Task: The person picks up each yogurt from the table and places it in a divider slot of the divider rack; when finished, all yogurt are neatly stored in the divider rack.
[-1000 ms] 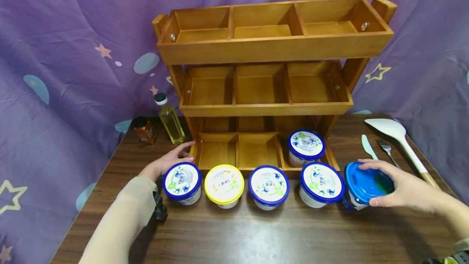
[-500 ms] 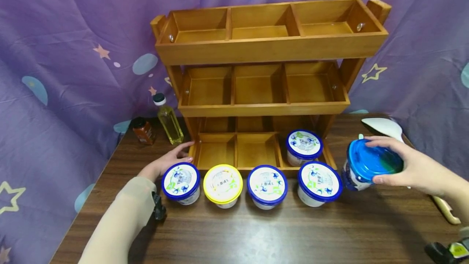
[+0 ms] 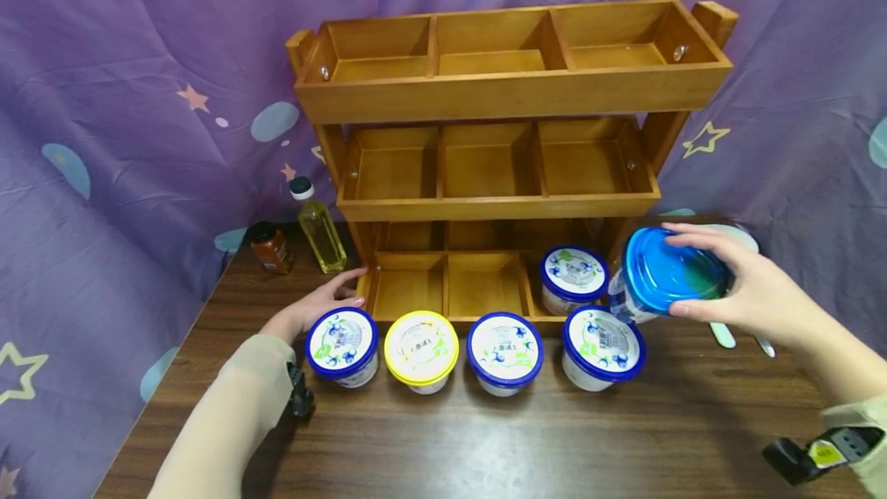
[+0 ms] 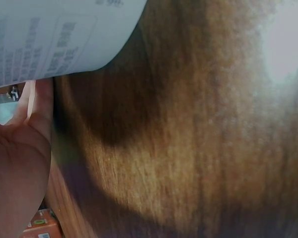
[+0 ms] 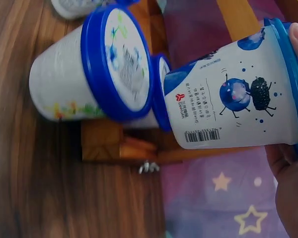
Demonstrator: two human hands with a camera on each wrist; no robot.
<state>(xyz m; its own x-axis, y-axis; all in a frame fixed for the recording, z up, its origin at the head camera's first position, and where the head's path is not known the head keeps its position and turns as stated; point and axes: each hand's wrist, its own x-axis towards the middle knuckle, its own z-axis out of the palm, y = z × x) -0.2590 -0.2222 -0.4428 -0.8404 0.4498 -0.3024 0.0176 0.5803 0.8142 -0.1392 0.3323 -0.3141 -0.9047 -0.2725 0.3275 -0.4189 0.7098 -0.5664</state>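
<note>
My right hand point(image 3: 741, 276) grips a yogurt tub with a clear blue lid point(image 3: 668, 268) by its lid edge, thumb in front and fingers behind. The tub is raised beside the right end of the wooden rack's bottom tier; its printed white side point(image 5: 233, 94) shows in the right wrist view. Another blue-lidded tub point(image 3: 574, 273) stands in that tier's right compartment. In front are tubs with white, blue-rimmed lids point(image 3: 343, 339) and one yellow-rimmed tub point(image 3: 422, 347). My left hand point(image 3: 319, 308) rests with extended fingers against the rack's lower left side, behind the leftmost tub.
The three-tier wooden rack point(image 3: 513, 95) has divided compartments. An oil bottle point(image 3: 322, 233) and a small red jar point(image 3: 271, 248) stand at its left. At the right lie a white spoon-like utensil point(image 3: 736, 235) and a pale-handled knife point(image 3: 723, 335), partly hidden by my right hand.
My right hand has lifted the blue-lidded tub off the table and carried it back and left toward the rack's bottom right end. The left hand has stayed in place.
</note>
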